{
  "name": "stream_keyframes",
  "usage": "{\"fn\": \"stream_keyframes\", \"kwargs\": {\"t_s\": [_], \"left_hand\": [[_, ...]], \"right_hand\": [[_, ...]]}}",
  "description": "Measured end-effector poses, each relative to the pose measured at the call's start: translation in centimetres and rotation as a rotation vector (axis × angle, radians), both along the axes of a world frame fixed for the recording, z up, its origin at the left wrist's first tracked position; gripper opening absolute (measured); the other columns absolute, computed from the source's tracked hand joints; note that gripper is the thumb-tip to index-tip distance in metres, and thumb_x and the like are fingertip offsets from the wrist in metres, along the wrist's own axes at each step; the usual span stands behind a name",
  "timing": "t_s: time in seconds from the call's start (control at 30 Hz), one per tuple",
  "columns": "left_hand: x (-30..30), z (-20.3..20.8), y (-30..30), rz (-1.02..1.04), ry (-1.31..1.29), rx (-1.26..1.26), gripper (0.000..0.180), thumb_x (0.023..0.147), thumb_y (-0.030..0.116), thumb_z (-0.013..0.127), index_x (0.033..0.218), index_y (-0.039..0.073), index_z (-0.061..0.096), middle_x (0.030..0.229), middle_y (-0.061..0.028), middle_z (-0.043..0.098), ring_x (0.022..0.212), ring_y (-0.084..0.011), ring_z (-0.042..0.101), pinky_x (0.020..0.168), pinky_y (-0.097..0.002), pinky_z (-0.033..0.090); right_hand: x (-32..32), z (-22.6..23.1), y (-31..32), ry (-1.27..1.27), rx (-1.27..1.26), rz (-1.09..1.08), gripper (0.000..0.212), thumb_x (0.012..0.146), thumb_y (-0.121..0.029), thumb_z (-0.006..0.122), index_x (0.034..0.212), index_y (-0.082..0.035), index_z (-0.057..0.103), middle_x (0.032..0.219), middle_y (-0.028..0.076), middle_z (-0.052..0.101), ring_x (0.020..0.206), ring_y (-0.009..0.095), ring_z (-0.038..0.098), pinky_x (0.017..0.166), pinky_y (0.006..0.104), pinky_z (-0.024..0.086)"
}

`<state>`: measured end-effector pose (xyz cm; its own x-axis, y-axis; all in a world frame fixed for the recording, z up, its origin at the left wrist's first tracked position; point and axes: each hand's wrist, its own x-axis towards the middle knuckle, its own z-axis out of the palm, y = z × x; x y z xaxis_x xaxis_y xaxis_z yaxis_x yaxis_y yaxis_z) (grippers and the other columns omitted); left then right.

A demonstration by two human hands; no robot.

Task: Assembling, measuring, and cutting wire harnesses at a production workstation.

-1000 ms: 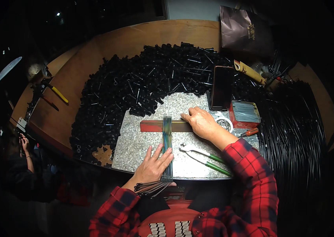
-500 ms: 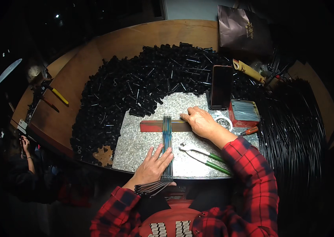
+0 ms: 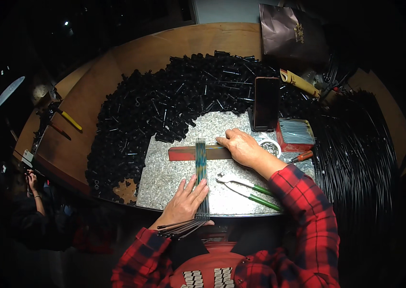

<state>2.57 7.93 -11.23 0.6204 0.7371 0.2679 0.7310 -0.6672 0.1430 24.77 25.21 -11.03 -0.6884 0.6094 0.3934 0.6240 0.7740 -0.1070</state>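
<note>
My left hand (image 3: 183, 200) lies over a row of thin dark metal rods (image 3: 201, 168), long fingers on top and the thumb showing beneath at the slab's near edge. The rods run side by side across a red-and-brown bar (image 3: 181, 153). Their near ends bend left and fan out with dark tips below my left wrist. At the bar's right part, my right hand (image 3: 245, 149) is closed over it, index finger pointing left; its palm side is hidden. Green-handled pliers (image 3: 246, 185) rest on the speckled stone slab (image 3: 164, 182), near my right forearm.
A heap of black parts (image 3: 131, 115) curves around the slab. A phone (image 3: 266, 103) stands behind a white ring-shaped container (image 3: 271, 148), a red box of thin pins (image 3: 295, 134) and a screwdriver (image 3: 302, 157). Long black rods (image 3: 356, 153) lie right. Another person's hand (image 3: 31, 181) shows far left.
The bent rod ends below my left wrist have spread farther left. Both hands keep nearly the same places; the whole view has shifted slightly.
</note>
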Motion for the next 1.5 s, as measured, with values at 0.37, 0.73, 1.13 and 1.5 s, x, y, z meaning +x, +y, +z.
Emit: {"fn": "stream_keyframes", "kwargs": {"t_s": [0.37, 0.73, 1.13, 1.5], "left_hand": [[0.0, -0.2, 0.0, -0.003, 0.011, 0.001, 0.089, 0.077, 0.063, 0.06, 0.129, -0.008, 0.047, 0.136, -0.0249, 0.044, 0.132, -0.044, 0.034, 0.105, -0.0578, 0.029], [0.1, -0.1, 0.0, 0.003, 0.011, 0.014, 0.089, 0.076, 0.063, 0.061, 0.13, -0.006, 0.047, 0.137, -0.0229, 0.044, 0.132, -0.0441, 0.034, 0.105, -0.058, 0.029], [-0.4, -0.2, 0.0, -0.001, -0.017, -0.016, 0.089, 0.074, 0.062, 0.063, 0.13, -0.005, 0.047, 0.141, -0.0201, 0.042, 0.133, -0.0433, 0.032, 0.106, -0.0575, 0.029], [-0.4, -0.3, 0.1, 0.016, 0.033, -0.014, 0.083, 0.076, 0.057, 0.06, 0.134, 0.0, 0.045, 0.143, -0.0168, 0.04, 0.134, -0.0407, 0.032, 0.107, -0.0539, 0.029]], "right_hand": [[0.1, 0.0, 0.1, 0.017, -0.013, 0.002, 0.038, 0.08, -0.005, 0.051, 0.117, -0.007, 0.062, 0.093, 0.014, 0.057, 0.091, 0.03, 0.057, 0.081, 0.0388, 0.048], [-0.1, 0.1, 0.1, 0.011, -0.015, 0.012, 0.033, 0.082, -0.008, 0.05, 0.112, -0.005, 0.064, 0.092, 0.014, 0.058, 0.092, 0.029, 0.057, 0.081, 0.0376, 0.049], [0.3, 0.1, 1.7, 0.171, -0.158, 0.072, 0.009, 0.078, 0.001, 0.05, 0.081, 0.001, 0.059, 0.083, 0.018, 0.058, 0.086, 0.035, 0.059, 0.076, 0.0418, 0.049], [-0.2, 0.0, 2.1, 0.075, -0.143, 0.078, 0.009, 0.079, -0.002, 0.058, 0.085, -0.001, 0.065, 0.085, 0.014, 0.059, 0.084, 0.033, 0.06, 0.073, 0.04, 0.049]]}}
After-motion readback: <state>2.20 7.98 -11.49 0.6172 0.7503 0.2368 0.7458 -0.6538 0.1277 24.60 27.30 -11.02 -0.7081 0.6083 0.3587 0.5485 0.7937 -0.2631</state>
